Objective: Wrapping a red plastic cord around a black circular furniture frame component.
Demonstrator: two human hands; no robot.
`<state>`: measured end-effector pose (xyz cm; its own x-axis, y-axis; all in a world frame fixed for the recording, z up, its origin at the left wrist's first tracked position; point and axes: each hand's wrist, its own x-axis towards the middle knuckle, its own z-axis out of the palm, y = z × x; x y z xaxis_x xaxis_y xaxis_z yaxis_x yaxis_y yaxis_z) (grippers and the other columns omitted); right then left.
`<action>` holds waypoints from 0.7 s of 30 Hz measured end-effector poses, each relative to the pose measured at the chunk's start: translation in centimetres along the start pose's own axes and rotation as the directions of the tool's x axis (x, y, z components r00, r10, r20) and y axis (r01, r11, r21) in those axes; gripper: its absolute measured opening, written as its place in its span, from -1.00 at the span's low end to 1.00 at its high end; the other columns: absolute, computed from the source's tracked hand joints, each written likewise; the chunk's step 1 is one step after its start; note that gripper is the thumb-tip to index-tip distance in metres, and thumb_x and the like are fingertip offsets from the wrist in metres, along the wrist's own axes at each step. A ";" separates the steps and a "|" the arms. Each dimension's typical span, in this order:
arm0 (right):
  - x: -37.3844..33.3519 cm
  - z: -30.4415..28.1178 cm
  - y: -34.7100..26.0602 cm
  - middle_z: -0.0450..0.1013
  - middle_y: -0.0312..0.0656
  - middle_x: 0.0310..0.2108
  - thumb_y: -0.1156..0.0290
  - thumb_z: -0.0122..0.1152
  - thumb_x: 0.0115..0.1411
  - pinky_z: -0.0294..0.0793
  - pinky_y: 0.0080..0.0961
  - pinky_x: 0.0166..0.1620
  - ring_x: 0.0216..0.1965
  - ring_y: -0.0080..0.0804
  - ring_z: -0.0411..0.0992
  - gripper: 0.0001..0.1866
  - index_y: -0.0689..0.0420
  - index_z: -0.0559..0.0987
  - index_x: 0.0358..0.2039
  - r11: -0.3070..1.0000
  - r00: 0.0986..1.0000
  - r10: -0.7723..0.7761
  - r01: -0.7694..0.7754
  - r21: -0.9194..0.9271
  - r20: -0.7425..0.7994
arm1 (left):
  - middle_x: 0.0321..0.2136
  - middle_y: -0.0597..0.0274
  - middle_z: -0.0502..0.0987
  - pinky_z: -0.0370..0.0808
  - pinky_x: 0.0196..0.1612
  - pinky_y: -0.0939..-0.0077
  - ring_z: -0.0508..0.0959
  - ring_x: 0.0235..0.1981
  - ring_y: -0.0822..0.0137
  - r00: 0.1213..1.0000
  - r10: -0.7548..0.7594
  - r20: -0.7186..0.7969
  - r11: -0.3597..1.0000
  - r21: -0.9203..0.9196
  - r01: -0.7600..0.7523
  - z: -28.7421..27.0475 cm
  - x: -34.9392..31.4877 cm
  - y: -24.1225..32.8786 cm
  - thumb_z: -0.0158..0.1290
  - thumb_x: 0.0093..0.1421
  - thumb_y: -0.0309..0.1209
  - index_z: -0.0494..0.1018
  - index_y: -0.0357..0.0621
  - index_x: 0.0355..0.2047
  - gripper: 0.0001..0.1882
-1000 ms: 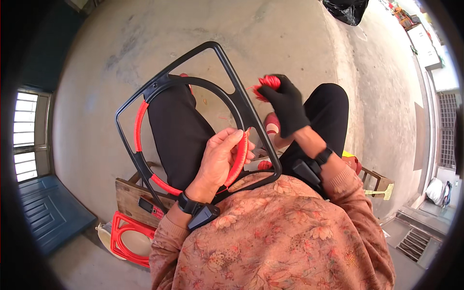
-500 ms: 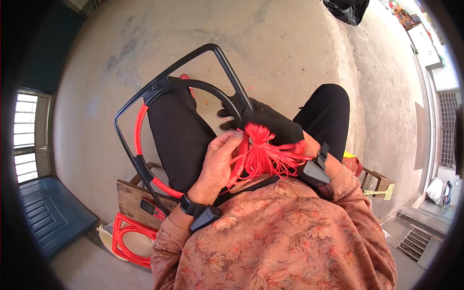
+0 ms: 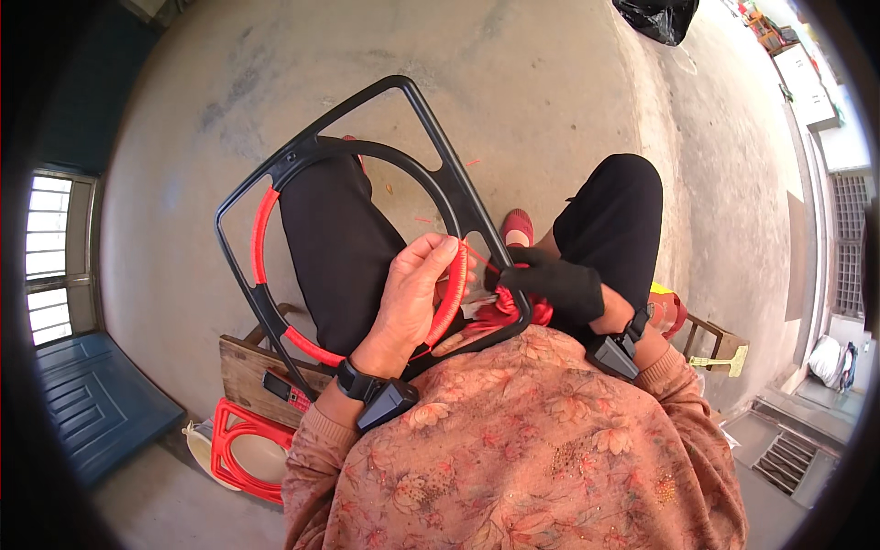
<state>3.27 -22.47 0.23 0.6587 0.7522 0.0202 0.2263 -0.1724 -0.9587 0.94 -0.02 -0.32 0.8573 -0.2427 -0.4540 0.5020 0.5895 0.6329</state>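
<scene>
A black frame (image 3: pixel 430 114) with a ring inside it rests across my lap. Red cord (image 3: pixel 260 236) is wound tightly around parts of the ring. My bare left hand (image 3: pixel 409 291) pinches the ring's right side at the upper end of the red winding (image 3: pixel 449 302). In a black glove, my right hand (image 3: pixel 555 286) is closed around a bundle of red cord (image 3: pixel 506 310) beside the frame's right bar, which partly covers the bundle. A thin strand runs from the winding to the right hand.
A wooden bench (image 3: pixel 240 376) at the left carries a red phone (image 3: pixel 287 389). Below it, a red frame (image 3: pixel 240 458) lies over a pale basin (image 3: pixel 199 449). A black plastic bag (image 3: pixel 662 20) sits on the floor at the far right. A blue panel (image 3: pixel 103 403) stands left.
My right hand has carried the cord bundle from above the frame to below and right of its bar. The strand is now drawn out. My left hand stays on the ring.
</scene>
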 end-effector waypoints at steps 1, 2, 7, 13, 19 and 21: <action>-0.2 -0.9 -0.5 0.44 -0.28 -0.29 0.37 0.23 0.13 0.38 -0.58 -0.13 -0.26 -0.58 0.39 -0.65 0.25 0.47 -0.10 1.000 1.000 -0.003 0.003 0.002 0.003 | -0.47 0.29 0.55 0.48 -0.46 0.69 0.53 -0.52 0.52 1.000 0.003 -0.003 1.000 0.001 -0.003 0.0 -0.1 0.0 -0.01 0.30 -0.31 0.45 -0.17 -0.31 -0.82; -0.3 -2.1 -1.4 0.43 -0.26 -0.26 0.37 0.22 0.13 0.38 -0.56 -0.11 -0.24 -0.54 0.40 -0.62 0.26 0.45 -0.07 0.934 0.976 0.217 -0.197 0.298 -0.035 | -0.46 0.25 0.55 0.50 -0.46 0.65 0.54 -0.52 0.48 1.000 -0.015 0.013 1.000 0.024 0.015 0.1 -0.1 0.1 -0.04 0.32 -0.30 0.44 -0.17 -0.27 -0.80; -0.4 -3.9 -1.8 0.43 -0.26 -0.28 0.40 0.13 0.16 0.42 -0.55 -0.12 -0.25 -0.51 0.42 -0.71 0.26 0.45 -0.12 0.650 0.953 0.292 -0.136 0.748 -0.080 | -0.45 0.20 0.55 0.51 -0.48 0.62 0.54 -0.54 0.45 0.999 0.015 0.040 0.997 0.074 -0.018 0.8 -0.2 0.2 -0.09 0.34 -0.27 0.43 -0.20 -0.18 -0.75; 1.8 -2.1 0.8 0.43 -0.21 -0.33 0.20 0.11 0.25 0.43 -0.40 -0.05 -0.16 -0.37 0.44 -0.67 0.20 0.42 -0.14 0.423 0.837 0.474 0.057 0.905 -0.274 | -0.46 0.20 0.54 0.50 -0.50 0.63 0.53 -0.57 0.46 0.997 0.010 0.081 0.992 0.124 -0.020 -0.1 -0.1 -0.4 -0.10 0.34 -0.26 0.43 -0.23 -0.15 -0.72; 2.1 -1.0 1.6 0.19 -0.47 -0.64 0.03 0.04 0.28 0.26 -0.64 -0.43 -0.58 -0.66 0.18 -0.66 0.08 0.39 -0.32 0.176 0.879 0.458 0.054 0.983 -0.130 | -0.47 0.18 0.54 0.49 -0.52 0.63 0.52 -0.58 0.45 0.998 -0.009 0.065 0.993 0.115 0.001 0.4 -0.1 -0.4 -0.13 0.36 -0.25 0.42 -0.27 -0.15 -0.69; 2.1 -0.6 0.9 0.19 -0.48 -0.67 -0.01 0.05 0.27 0.23 -0.71 -0.46 -0.61 -0.68 0.18 -0.64 0.06 0.39 -0.33 0.346 0.838 0.535 -0.100 0.933 -0.109 | -0.48 0.16 0.54 0.48 -0.53 0.61 0.52 -0.60 0.43 0.997 -0.041 0.059 0.999 0.035 0.039 0.8 -0.1 0.1 -0.16 0.37 -0.24 0.41 -0.29 -0.13 -0.66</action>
<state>5.29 -21.43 -0.46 0.7507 0.4686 -0.4656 -0.6573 0.4586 -0.5980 1.00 -0.55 0.34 0.8413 -0.3113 -0.4419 0.5386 0.5525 0.6362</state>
